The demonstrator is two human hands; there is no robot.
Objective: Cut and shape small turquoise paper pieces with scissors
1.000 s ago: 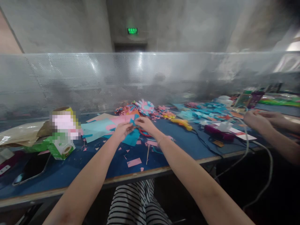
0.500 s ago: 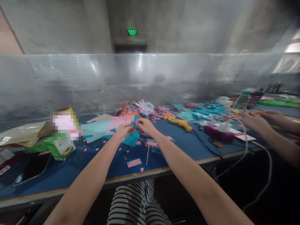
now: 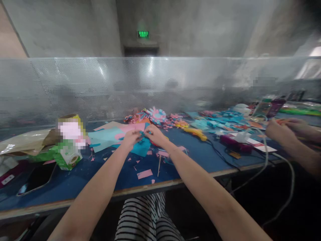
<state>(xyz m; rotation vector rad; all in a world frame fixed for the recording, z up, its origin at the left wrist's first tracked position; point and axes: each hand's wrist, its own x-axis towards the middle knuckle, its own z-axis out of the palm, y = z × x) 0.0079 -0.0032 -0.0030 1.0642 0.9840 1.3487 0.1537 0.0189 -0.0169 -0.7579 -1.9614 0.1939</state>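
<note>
Over the blue table, my left hand (image 3: 131, 138) and my right hand (image 3: 155, 134) meet fingertip to fingertip. Between them is a small dark blue paper piece (image 3: 142, 134), pinched by both; its exact shape is hard to make out. A blue paper sheet (image 3: 141, 149) lies just below my fingers. To the left spreads a light blue sheet (image 3: 104, 140), with pink paper (image 3: 130, 128) beside it. Something red and round, perhaps scissor handles, is partly hidden under my right hand. Behind my hands sits a pink and blue paper flower (image 3: 157, 115).
A yellow glue gun (image 3: 198, 134) with a black cord lies to the right. Blue paper scraps (image 3: 220, 118) are heaped behind it. A phone (image 3: 37, 179) and a green box (image 3: 67, 156) are at left. A co-worker's hands (image 3: 283, 132) are at far right.
My fingers have shifted slightly around the blue paper piece, which now shows less between them. The whole view has moved a little; both hands stay together.
</note>
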